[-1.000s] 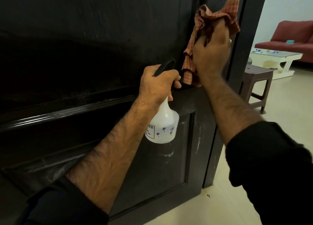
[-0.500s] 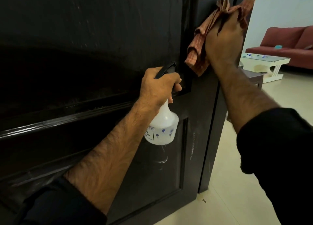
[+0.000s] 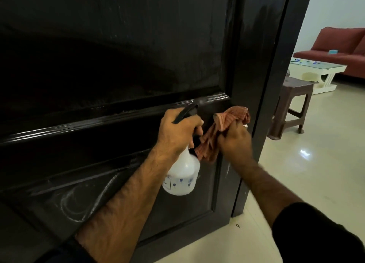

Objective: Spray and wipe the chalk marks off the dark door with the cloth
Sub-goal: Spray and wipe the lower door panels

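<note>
The dark panelled door [image 3: 122,51] fills the left and middle of the view. White chalk swirls [image 3: 79,201] show on its lower panel, and a small chalk streak [image 3: 228,168] marks the right stile. My left hand [image 3: 177,132] grips the black trigger head of a white spray bottle [image 3: 182,177], which hangs below the fist close to the door. My right hand [image 3: 235,142] holds a bunched reddish checked cloth [image 3: 217,132] against the door's right stile, just right of the bottle and beside my left hand.
The door's edge [image 3: 276,84] stands open onto a cream tiled floor [image 3: 316,173]. A brown plastic stool [image 3: 292,106] sits just past the door. Farther back are a white glass-topped table [image 3: 318,73] and a red sofa [image 3: 339,47].
My right hand has drawn the cloth down the right stile from near the top of the view to the middle rail, next to the bottle. The left hand still holds the bottle.
</note>
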`<state>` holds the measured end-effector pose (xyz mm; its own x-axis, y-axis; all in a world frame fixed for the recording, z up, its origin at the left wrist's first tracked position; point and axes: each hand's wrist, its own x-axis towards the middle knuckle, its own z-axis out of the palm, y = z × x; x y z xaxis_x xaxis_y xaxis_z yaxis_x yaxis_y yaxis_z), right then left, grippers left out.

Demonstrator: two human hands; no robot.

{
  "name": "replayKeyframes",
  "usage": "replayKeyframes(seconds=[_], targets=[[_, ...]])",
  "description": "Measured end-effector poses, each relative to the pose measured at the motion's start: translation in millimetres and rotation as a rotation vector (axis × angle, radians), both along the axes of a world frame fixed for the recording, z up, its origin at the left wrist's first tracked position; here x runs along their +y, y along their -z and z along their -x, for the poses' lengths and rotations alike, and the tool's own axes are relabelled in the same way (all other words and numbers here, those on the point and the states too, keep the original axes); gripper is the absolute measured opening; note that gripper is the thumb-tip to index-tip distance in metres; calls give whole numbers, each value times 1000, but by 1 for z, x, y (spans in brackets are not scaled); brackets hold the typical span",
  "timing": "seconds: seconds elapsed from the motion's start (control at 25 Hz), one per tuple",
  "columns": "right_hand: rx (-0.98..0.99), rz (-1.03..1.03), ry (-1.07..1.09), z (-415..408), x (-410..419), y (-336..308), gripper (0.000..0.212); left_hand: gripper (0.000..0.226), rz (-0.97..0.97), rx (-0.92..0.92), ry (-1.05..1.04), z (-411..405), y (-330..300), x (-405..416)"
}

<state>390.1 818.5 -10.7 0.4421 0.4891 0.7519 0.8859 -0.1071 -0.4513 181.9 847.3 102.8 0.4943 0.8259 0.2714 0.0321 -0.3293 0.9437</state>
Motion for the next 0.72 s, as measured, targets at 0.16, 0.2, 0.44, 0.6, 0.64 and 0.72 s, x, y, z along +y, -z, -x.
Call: replayKeyframes(seconds=[0.16, 0.2, 0.44, 0.6, 0.64, 0.72], targets=[[608, -228, 269, -55, 8, -52, 38, 24, 57, 52, -15, 37, 26, 4], [745, -295, 318, -46, 21, -68, 41, 22, 69, 36, -20, 45, 29, 6], [-237, -183, -20, 52, 28, -16, 34, 14, 11, -25, -75, 83, 15, 15], [388, -289, 223, 6, 22, -43, 36, 15, 18, -42, -110, 107, 17, 20], [500, -350, 312, 13, 31, -60, 43, 15, 17, -35, -117, 112, 19, 20], [399, -410, 275, 54, 47, -83, 50, 16, 14, -25, -134, 120, 20, 19]])
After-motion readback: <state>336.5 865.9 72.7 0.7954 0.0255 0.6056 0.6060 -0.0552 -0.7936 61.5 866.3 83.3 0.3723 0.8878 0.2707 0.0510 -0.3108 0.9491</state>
